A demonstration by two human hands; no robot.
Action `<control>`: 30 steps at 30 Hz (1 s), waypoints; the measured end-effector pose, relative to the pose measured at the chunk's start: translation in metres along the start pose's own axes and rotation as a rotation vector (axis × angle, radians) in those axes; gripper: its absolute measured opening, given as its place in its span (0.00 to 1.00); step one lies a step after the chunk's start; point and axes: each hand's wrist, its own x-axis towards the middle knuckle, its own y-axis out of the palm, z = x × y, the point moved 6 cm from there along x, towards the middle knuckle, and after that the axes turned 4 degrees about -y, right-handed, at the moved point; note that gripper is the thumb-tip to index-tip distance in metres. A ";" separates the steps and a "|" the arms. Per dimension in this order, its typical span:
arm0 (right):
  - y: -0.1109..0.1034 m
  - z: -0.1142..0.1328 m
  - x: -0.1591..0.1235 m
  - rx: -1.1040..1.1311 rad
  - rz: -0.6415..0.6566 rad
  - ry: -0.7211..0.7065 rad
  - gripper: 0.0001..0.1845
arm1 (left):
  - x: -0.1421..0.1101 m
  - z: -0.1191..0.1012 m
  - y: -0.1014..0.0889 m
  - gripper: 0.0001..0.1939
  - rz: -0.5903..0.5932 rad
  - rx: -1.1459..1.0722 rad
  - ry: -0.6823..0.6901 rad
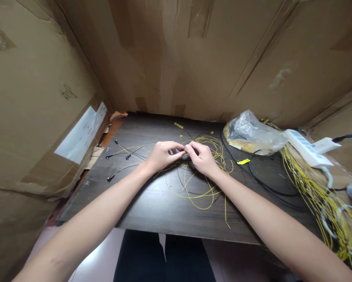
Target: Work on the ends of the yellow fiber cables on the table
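My left hand [164, 156] and my right hand [202, 156] meet over the middle of a dark wooden table [146, 188]. Fingers and thumbs of both are pinched together at the tips. What lies between them is too small to make out, though thin wires run in beneath the hands. Loose loops of yellow wire [201, 208] spread under and around my right hand. On the left, several thin cables end in black connectors [110, 178] and stretch toward my left hand. Small yellow pieces [178, 125] lie beyond the hands.
A clear plastic bag [254, 135] sits at the back right, near a white power strip [307, 150] with a plugged-in adapter. A thick bundle of yellow wires [305, 184] hangs over the right side. Black cable [270, 190] crosses the right. Cardboard walls [170, 58] surround the table.
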 end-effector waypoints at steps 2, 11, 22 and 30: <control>0.000 0.001 0.000 0.011 -0.008 0.005 0.18 | 0.000 0.001 0.000 0.07 -0.003 -0.012 -0.021; -0.001 0.001 -0.001 0.031 -0.025 -0.004 0.11 | 0.001 0.002 -0.004 0.08 -0.018 -0.118 -0.173; -0.002 0.006 -0.002 -0.032 -0.083 -0.074 0.08 | 0.002 0.031 0.005 0.20 0.002 -0.487 -0.452; -0.003 0.009 -0.003 -0.134 -0.096 -0.123 0.08 | 0.001 0.035 0.006 0.20 -0.008 -0.504 -0.476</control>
